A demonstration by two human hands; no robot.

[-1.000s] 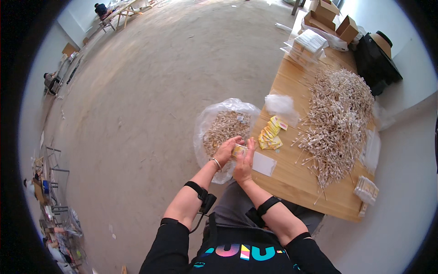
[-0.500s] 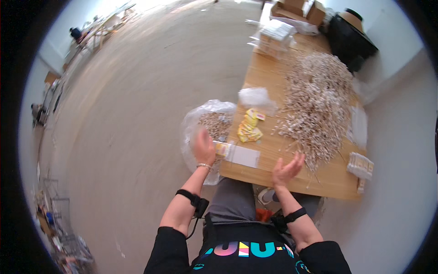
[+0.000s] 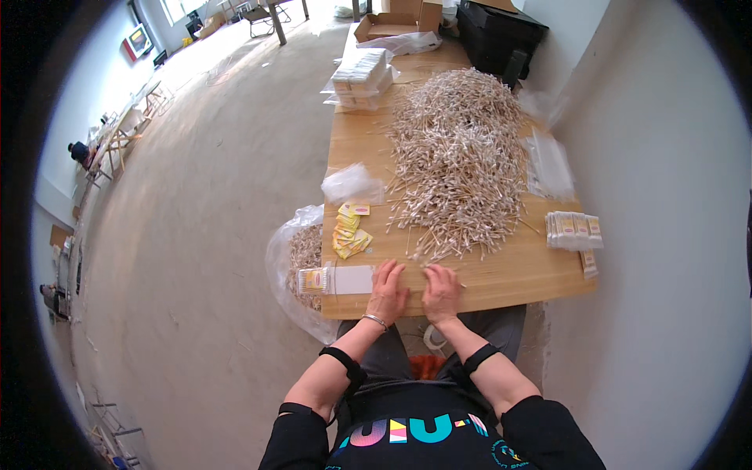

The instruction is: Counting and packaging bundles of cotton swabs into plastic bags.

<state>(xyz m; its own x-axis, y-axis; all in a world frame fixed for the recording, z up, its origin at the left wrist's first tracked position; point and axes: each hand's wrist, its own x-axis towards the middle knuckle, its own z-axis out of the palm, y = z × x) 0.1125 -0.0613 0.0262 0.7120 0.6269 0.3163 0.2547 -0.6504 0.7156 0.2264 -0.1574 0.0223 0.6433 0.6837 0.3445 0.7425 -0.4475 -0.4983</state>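
Note:
A big heap of cotton swabs with wooden sticks and white tips covers the middle of the table. At its front edge, both my hands rest on the tabletop with a small gap between them. My left hand has bent, slightly parted fingers and lies beside a white card or sheet. My right hand curves its fingers towards a few loose swabs; I make out nothing held in either. Left of the card, a clear packet of swabs reaches over the table's left edge. Yellow printed cards lie fanned out behind it.
A clear bag of swabs stands off the table's left side. Empty plastic sleeves lie at the left, more sleeves at the right. Filled packets sit near the wall. Stacked packs and an open carton are at the back.
My left hand has come from over the bag onto the table, close to my right hand, which now rests in front of the heap. The view has turned towards the table.

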